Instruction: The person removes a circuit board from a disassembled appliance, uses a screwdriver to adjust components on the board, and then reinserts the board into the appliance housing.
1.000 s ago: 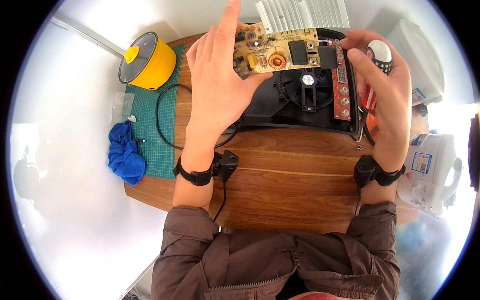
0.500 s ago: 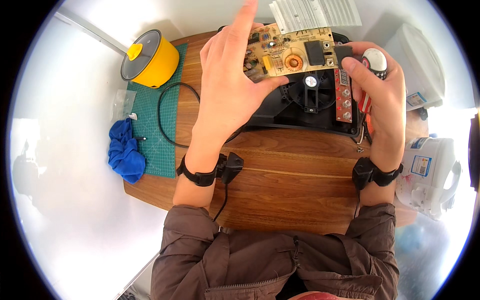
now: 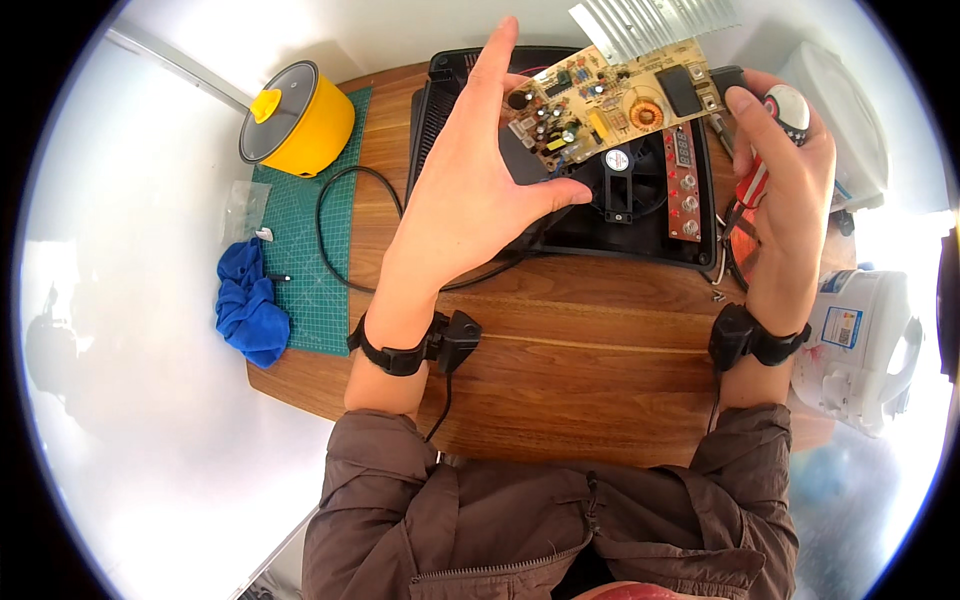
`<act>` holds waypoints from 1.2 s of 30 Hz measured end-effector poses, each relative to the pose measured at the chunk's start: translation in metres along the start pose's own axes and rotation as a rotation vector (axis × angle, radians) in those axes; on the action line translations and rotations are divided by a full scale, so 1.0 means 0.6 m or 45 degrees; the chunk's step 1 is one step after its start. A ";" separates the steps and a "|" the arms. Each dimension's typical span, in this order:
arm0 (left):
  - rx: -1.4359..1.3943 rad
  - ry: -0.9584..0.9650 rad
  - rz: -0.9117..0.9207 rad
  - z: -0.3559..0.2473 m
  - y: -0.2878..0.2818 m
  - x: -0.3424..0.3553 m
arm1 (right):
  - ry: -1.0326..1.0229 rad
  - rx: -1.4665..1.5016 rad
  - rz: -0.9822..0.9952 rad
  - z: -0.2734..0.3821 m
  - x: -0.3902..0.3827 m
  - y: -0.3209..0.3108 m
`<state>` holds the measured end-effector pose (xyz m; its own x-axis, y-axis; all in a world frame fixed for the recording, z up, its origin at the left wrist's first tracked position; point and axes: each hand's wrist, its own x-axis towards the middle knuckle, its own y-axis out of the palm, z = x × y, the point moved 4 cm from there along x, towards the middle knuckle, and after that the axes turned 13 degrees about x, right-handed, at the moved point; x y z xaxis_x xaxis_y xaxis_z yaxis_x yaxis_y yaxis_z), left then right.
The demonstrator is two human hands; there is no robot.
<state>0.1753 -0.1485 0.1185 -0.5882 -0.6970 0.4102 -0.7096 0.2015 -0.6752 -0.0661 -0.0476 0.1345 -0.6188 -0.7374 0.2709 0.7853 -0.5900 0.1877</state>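
Note:
My right hand pinches the right end of a tan circuit board between thumb and fingers. A screwdriver with a white-ended handle is tucked in the same hand. The board is tilted, with a copper coil and small parts on it, and a finned silver heat sink along its far edge. Beside the board's left end is my left hand, thumb and fingers spread; its far fingers are partly hidden. Below the board lies an open black housing with a fan and a reddish-brown display board.
A yellow pot with a lid stands on a green cutting mat, near a blue cloth and a clear bag. A black cable loops left of the housing. Small screws and white containers are at right.
The circuit board has shifted right and tipped, its right end higher and left end lower. My right hand moved right with it. More of the housing's left side shows.

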 end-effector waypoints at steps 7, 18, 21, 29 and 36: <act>-0.074 -0.133 0.098 0.028 0.004 -0.013 | -0.153 0.017 -0.097 0.015 0.004 -0.018; -0.111 -0.136 0.782 0.028 0.028 -0.071 | -0.252 0.133 -0.080 0.028 -0.008 -0.006; -0.041 -0.045 0.713 0.026 0.023 -0.077 | -0.298 0.136 -0.033 0.036 -0.010 -0.006; -0.248 -0.341 0.603 0.041 -0.054 -0.067 | -0.427 0.371 0.039 0.048 -0.011 -0.015; -0.056 -0.248 0.383 0.085 -0.117 -0.001 | -0.631 0.403 0.011 0.051 -0.050 0.003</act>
<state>0.2451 -0.1975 0.1346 -0.6914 -0.7191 0.0698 -0.5345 0.4441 -0.7190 -0.0457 -0.0167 0.1555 -0.5882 -0.4550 0.6686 0.8057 -0.4016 0.4354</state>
